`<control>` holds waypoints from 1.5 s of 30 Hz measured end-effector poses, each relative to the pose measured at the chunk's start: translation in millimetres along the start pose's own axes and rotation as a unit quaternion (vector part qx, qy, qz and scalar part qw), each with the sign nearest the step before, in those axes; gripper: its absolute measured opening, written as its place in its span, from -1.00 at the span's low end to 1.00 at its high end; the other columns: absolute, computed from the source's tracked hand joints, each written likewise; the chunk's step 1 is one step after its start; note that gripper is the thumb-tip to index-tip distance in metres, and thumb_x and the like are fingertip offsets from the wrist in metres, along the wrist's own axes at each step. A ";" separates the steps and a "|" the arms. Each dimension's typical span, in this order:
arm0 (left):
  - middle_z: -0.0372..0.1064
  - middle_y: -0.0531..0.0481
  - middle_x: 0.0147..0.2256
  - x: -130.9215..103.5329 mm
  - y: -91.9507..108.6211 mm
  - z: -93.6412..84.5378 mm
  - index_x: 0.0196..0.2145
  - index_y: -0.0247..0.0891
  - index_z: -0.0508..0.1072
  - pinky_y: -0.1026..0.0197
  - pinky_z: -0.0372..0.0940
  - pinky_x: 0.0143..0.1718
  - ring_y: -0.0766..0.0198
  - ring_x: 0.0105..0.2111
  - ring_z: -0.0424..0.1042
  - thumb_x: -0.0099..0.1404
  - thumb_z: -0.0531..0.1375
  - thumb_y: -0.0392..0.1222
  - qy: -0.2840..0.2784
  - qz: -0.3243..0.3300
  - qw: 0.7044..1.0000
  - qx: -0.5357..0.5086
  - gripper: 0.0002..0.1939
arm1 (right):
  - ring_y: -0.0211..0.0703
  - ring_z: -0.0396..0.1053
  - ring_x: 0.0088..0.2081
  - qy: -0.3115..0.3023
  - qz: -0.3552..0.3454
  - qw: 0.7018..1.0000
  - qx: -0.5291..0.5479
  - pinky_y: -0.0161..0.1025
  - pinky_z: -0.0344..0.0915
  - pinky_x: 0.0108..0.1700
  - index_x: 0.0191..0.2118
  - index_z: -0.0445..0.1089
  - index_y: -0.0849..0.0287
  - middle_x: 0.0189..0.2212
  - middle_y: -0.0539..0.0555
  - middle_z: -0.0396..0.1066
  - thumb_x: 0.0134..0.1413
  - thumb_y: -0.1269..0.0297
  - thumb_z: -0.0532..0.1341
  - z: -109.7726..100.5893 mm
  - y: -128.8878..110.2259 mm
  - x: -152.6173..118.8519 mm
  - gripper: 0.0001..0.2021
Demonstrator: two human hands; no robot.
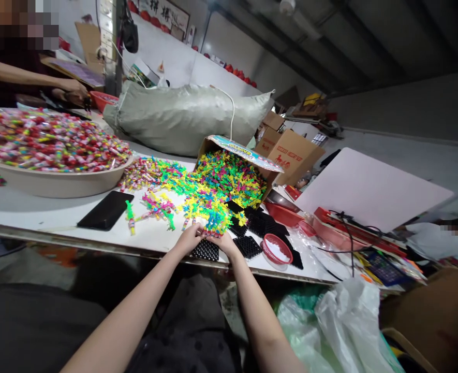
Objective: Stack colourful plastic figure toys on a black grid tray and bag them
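Note:
My left hand (pixel 190 238) and my right hand (pixel 223 241) are close together at the table's front edge, above a black perforated mat (pixel 206 250). The fingers of my right hand are closed around a bunch of small bright plastic figures (pixel 217 221), blue, green and yellow. My left hand is curled beside the bunch with its fingertips pressed together; whatever is in them is too small to make out. Just beyond lies a heap of loose figures (pixel 197 199), spilling from a cardboard box (pixel 244 151) tipped on its side. A single green figure on a small tube (pixel 130 217) lies to the left.
At left stands a wide basin (pixel 58 181) heaped with small wrapped pieces, with a black phone (pixel 105 210) in front. Right of my hands are a red basket (pixel 277 248) and more black mats (pixel 248 246). A large grey sack (pixel 174 116) lies behind. A co-worker's hands (pixel 71 92) work at far left.

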State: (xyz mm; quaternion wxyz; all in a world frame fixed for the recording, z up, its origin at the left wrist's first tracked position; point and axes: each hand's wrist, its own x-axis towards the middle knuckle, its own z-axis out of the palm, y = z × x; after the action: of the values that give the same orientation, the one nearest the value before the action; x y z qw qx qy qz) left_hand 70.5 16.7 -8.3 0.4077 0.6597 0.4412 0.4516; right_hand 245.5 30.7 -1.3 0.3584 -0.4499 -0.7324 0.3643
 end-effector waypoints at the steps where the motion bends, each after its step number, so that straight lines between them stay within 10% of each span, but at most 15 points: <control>1: 0.36 0.07 -0.44 -0.4 0.4 -0.3 -0.46 -0.22 0.26 0.28 0.23 -0.36 0.28 -0.38 0.40 0.06 0.13 -0.26 -0.002 -0.001 1.000 0.004 -0.94 | -0.01 0.37 -0.19 0.000 -0.001 1.000 0.002 -0.10 0.26 -0.05 -0.21 0.40 0.19 -0.24 0.09 0.44 -0.25 0.05 0.31 -0.1 0.8 0.1 -0.57; 45: 0.23 0.01 -0.45 10.6 -6.0 2.0 -0.47 -0.23 0.14 0.22 0.28 -0.31 0.32 -0.40 0.32 0.07 0.16 -0.38 -0.007 0.036 0.995 0.093 -0.80 | -0.01 0.40 -0.28 -0.003 0.037 0.995 0.087 -0.06 0.25 -0.08 -0.35 0.48 0.27 -0.39 0.12 0.48 -0.35 0.03 0.34 -3.9 4.4 -3.4 -0.58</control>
State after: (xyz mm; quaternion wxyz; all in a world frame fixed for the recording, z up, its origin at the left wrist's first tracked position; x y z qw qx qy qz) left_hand 73.2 28.1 -11.9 0.3307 0.7136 0.4545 0.4181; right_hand 251.7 29.9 -3.8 0.3803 -0.4430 -0.6815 0.4412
